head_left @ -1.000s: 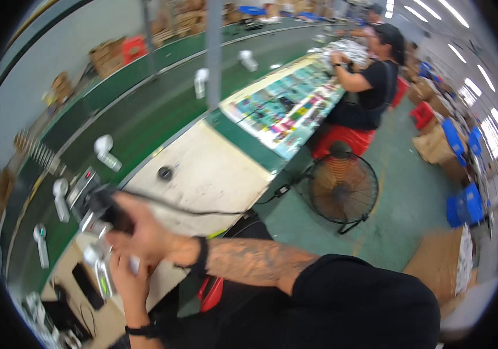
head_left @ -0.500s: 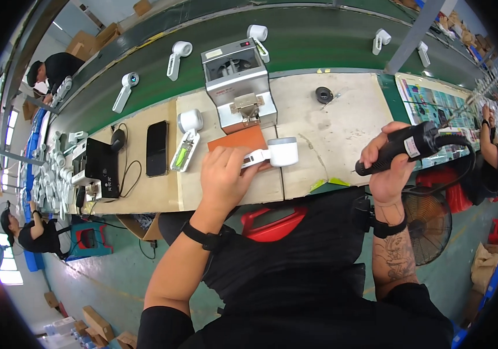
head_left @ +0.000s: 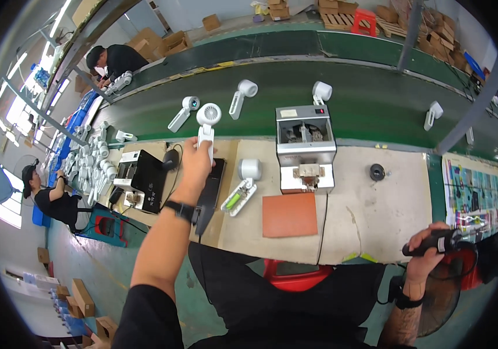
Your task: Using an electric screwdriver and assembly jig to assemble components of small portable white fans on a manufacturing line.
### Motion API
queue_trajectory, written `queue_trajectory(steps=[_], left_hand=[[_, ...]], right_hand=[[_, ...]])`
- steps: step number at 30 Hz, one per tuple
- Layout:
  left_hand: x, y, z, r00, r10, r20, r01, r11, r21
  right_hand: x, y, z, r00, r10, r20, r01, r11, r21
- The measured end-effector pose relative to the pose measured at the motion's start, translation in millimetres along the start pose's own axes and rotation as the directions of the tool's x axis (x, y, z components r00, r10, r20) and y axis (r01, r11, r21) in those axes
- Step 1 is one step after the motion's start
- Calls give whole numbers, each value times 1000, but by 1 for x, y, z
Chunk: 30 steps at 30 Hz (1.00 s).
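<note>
My left hand (head_left: pixel 198 160) is closed around the handle of a white handheld fan (head_left: pixel 209 114). It reaches forward at the belt's near edge, with the round fan head pointing away from me. Under that wrist lies a black phone (head_left: pixel 217 177), partly covered. My right hand (head_left: pixel 422 262) grips a black electric screwdriver (head_left: pixel 435 242) beyond the table's right front corner. Between my hands, a second fan (head_left: pixel 250 170) lies with its handle opened, showing a green battery (head_left: pixel 234 200). Beside it an orange mat (head_left: pixel 289 215) lies bare, below a silver screw feeder (head_left: pixel 305 152).
Several white fans rest on the green conveyor belt (head_left: pixel 284 78). A black machine (head_left: pixel 150 183) and a mouse (head_left: pixel 170 160) stand left, near a heap of white fans (head_left: pixel 95 163). A black ring (head_left: pixel 377 171) lies right. Two co-workers (head_left: pixel 124 58) sit at the left.
My left hand has carried the fan from over the orange mat forward and left to the belt. My right hand has drawn the screwdriver down and right. The view has shifted too.
</note>
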<state>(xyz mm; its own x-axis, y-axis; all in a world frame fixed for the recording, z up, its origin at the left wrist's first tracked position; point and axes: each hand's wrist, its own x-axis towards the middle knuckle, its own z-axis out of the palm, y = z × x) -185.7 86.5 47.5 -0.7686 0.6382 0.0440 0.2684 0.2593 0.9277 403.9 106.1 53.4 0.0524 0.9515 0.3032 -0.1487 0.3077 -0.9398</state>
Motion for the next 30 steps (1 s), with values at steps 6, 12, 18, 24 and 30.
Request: queue_trajectory(steps=[6,12,18,24,30], left_hand=[[158,-67,-10,968,232,-100,-131,799,587],[199,-38,53,982,134,-132,49,494,868],[235,2,104,974,216,64,-199,691,695],[244,-20,147,983,127,132,-182,598,781],[236,-42,115,904,308,295,-418,779,467]], right_hand=[[13,9,2,999,-6,-39,1,992,-125],[25,20,4,994,1,-110,-29,967,-252],[34,41,19,990,38,-133,-73,960,-272],[32,38,20,993,30,-118,-61,961,-269],[13,40,-6,991,101,-88,-107,992,-67]])
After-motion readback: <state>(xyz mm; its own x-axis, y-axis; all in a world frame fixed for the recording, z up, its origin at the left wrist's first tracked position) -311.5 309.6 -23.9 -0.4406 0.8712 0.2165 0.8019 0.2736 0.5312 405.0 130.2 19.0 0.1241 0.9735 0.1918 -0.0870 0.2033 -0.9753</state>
